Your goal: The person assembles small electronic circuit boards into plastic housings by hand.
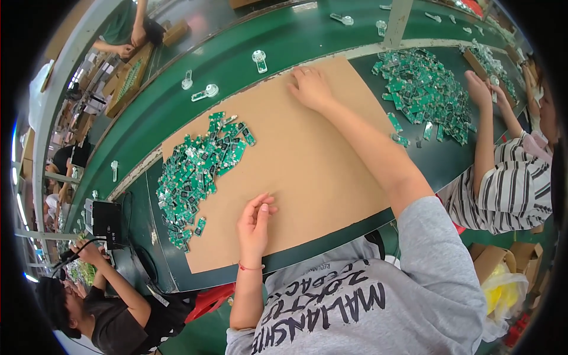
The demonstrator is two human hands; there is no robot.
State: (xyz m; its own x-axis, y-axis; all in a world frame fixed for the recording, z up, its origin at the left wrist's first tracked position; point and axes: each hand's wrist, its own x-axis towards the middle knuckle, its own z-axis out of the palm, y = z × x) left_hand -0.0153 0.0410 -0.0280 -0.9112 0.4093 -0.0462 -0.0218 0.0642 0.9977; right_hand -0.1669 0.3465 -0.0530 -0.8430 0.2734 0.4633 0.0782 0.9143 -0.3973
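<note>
A large brown cardboard sheet (307, 171) lies on the dark green table in front of me. My right hand (310, 87) reaches to its far edge, fingers spread on the cardboard beside the belt, holding nothing. Over the near part of the sheet is my left hand (253, 226), loosely curled, with no object visible in it. A heap of small green circuit boards (198, 168) covers the sheet's left side, left of my left hand. To the right of the sheet, a bigger pile of green circuit boards (423, 89) rests on the table.
Beyond the table runs a green conveyor belt (236, 83) carrying several white handheld parts (259, 61). A metal post (397, 23) stands at its near edge. Co-workers sit at right, in a striped shirt (503, 189), and at left, near a black box (106, 223).
</note>
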